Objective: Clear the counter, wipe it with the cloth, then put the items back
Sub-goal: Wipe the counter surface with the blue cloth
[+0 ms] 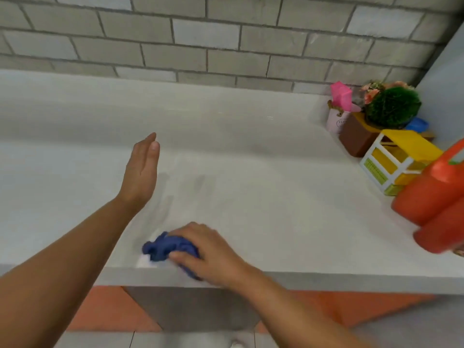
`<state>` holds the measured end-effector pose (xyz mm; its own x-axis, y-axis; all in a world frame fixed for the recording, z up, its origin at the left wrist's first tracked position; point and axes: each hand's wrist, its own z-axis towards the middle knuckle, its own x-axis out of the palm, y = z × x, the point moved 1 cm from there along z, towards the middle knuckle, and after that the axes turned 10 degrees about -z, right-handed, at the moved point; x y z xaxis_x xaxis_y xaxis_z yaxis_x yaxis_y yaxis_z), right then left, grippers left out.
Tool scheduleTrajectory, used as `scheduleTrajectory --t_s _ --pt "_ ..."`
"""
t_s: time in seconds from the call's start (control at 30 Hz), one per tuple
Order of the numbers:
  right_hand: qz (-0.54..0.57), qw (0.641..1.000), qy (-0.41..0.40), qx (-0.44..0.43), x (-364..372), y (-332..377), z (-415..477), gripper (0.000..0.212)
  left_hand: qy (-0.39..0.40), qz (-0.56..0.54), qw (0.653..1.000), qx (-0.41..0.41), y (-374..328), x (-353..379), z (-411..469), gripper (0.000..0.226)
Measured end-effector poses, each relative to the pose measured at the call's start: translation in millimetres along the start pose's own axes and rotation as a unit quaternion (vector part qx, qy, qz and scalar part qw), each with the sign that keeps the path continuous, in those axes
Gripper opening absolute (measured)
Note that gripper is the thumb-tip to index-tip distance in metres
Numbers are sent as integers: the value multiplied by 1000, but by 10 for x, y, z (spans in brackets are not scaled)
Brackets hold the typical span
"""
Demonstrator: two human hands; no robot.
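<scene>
a: where is the cloth (165, 247) found?
b: it is seen bunched at the front edge of the counter (251, 159), a little left of centre. it is gripped by the right hand (211, 249), with fingers curled over it and the thumb set against its near side.
a: and the left hand (141, 172)?
b: it is held further back over the counter, edge-on, fingers straight and kept together. nothing is held in it. whether the surface is touched cannot be told.
a: what else is seen?
b: items are gathered at the right end: two orange bottles (431, 197) nearest, a yellow and white rack (396, 162) behind them, then a brown pot (356, 141) with a green plant (393, 106), and a white cup (335, 121) by the tiled wall (200, 33).
</scene>
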<state>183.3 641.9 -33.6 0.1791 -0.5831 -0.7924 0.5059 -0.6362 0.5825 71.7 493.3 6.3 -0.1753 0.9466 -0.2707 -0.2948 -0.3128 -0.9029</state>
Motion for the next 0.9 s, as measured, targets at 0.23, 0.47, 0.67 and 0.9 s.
scheduleTrajectory --t_s 0.23,0.47,0.67,0.9 --pt "-42 902 -213 373 -1321 -1304 -763 22 33 -61 996 -54 51 -13 -636 52" --pt "-278 795 -89 531 -1346 -1714 -1209 54 66 -54 993 -78 189 -61 -1035 57" --pt "-304 897 -67 315 -98 -471 -548 47 53 -72 993 -76 193 -25 -1057 53" --pt "-87 970 -141 178 -127 -181 -434 32 64 -79 991 -83 208 -84 -928 53"
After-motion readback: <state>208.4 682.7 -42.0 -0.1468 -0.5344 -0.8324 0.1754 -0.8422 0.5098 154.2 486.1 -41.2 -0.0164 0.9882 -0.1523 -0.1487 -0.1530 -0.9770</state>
